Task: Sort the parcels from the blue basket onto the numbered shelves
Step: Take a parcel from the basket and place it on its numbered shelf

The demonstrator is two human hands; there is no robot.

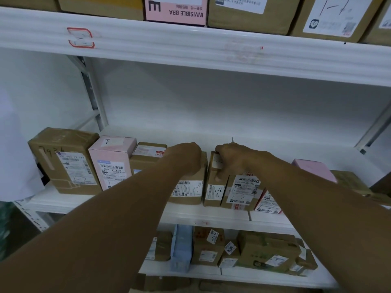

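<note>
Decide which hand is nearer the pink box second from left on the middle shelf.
Left. The left hand holds a brown parcel right of the pink box, one box between them; the right hand grips a narrow parcel farther right.

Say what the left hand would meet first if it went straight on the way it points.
Probably the white back wall: the left hand, curled over a brown box, points rearward, and nothing stands behind it. Depth is unclear.
</note>
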